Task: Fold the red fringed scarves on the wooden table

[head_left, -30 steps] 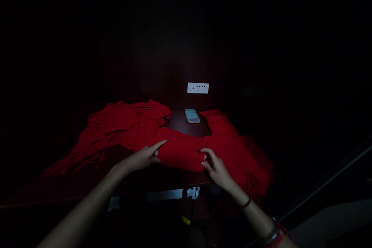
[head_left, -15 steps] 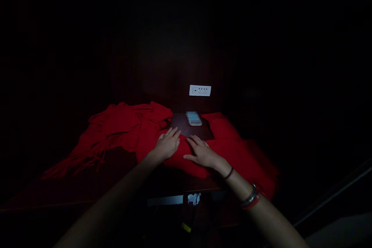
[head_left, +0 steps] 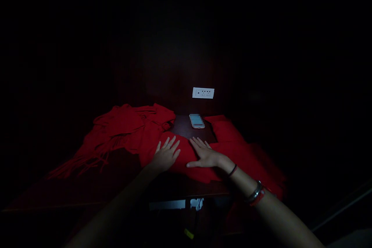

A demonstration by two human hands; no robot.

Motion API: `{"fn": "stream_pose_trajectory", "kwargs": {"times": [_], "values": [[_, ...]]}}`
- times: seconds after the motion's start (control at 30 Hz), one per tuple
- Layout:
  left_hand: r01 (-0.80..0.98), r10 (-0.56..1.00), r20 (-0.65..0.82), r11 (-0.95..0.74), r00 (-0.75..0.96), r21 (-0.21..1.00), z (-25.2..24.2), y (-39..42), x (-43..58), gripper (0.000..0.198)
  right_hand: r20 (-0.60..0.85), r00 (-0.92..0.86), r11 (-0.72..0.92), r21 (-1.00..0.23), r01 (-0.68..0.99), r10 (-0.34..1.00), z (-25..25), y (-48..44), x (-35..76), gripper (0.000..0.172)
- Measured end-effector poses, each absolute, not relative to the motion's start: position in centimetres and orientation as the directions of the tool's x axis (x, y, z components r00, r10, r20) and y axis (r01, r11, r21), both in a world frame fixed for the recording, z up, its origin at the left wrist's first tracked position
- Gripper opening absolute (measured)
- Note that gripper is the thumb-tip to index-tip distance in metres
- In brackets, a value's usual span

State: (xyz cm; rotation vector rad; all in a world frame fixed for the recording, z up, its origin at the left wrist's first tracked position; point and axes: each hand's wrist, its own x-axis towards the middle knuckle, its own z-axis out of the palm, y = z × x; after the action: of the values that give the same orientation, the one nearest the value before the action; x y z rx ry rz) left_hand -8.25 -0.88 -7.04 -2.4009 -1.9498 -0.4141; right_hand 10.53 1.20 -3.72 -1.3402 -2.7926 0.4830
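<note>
A long red scarf [head_left: 181,150] with fringed ends lies across a dark table [head_left: 116,170]. Its left part is bunched in a heap, with the fringe trailing toward the front left; the right part spreads flatter and reaches the table's right side. My left hand [head_left: 166,157] rests on the middle stretch of the scarf, fingers spread. Beside it, my right hand [head_left: 204,155] lies flat on the same stretch, thumb pointing left. Neither hand grips the cloth.
Behind the scarf a phone [head_left: 197,121] lies on the table near the wall. A white socket plate [head_left: 203,93] is mounted above it. Under the table's front edge show a pale strip [head_left: 167,204] and a small yellow object [head_left: 188,233]. The surroundings are very dark.
My left hand has drawn slightly back toward me and its fingers have spread. My right hand has flattened, with fingers straighter. The whole view has shifted a little.
</note>
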Motion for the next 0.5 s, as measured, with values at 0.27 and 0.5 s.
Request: {"fn": "stream_pose_trajectory", "kwargs": {"times": [0.27, 0.5], "values": [[0.944, 0.940, 0.317, -0.213, 0.128, 0.251, -5.1, 0.0, -12.9, 0.044, -0.165, -0.669, 0.598, -0.330, 0.730, 0.725, -3.2, 1.6, 10.8, 0.097], [0.923, 0.963, 0.190, 0.110, -0.191, 0.369, -3.5, 4.0, -20.7, 0.042, 0.083, -0.619, 0.607, -0.336, 0.720, 0.781, -0.6, 6.8, 6.2, 0.071]]}}
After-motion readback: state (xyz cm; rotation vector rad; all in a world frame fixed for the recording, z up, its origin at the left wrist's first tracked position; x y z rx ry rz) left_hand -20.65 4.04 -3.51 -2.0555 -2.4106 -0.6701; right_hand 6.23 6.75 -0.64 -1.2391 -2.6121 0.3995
